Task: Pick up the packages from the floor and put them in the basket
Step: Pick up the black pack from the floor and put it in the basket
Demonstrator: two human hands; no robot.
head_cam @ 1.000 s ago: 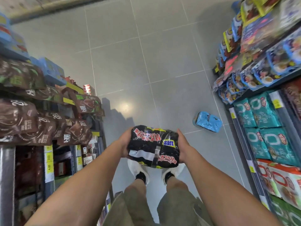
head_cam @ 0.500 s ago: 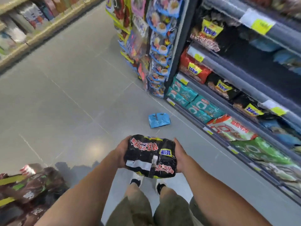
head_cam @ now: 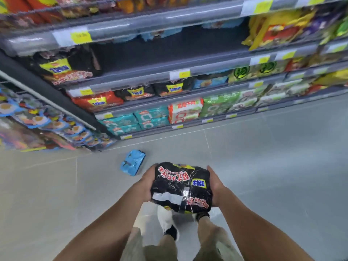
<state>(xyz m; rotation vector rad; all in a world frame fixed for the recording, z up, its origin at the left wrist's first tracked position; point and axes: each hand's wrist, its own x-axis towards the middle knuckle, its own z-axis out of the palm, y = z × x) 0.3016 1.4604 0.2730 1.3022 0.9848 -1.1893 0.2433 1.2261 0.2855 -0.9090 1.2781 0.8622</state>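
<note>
A black noodle multipack (head_cam: 181, 187) with red and white print is held in front of me at waist height. My left hand (head_cam: 147, 183) grips its left side and my right hand (head_cam: 214, 185) grips its right side, with most of each hand's fingers hidden behind the pack. A blue package (head_cam: 133, 162) lies on the grey floor just left of and beyond the black pack, close to the shelf corner. No basket is in view.
A tall shelf unit (head_cam: 169, 76) full of noodle packs runs across the upper view. A hanging rack of cup snacks (head_cam: 47, 125) stands at the left. Grey tiled floor (head_cam: 273, 157) spreads right and left. My feet are below the pack.
The view has swung to the right, so the shelves now face me. The blue package appears further left and nearer. Both hands keep the same hold on the black pack.
</note>
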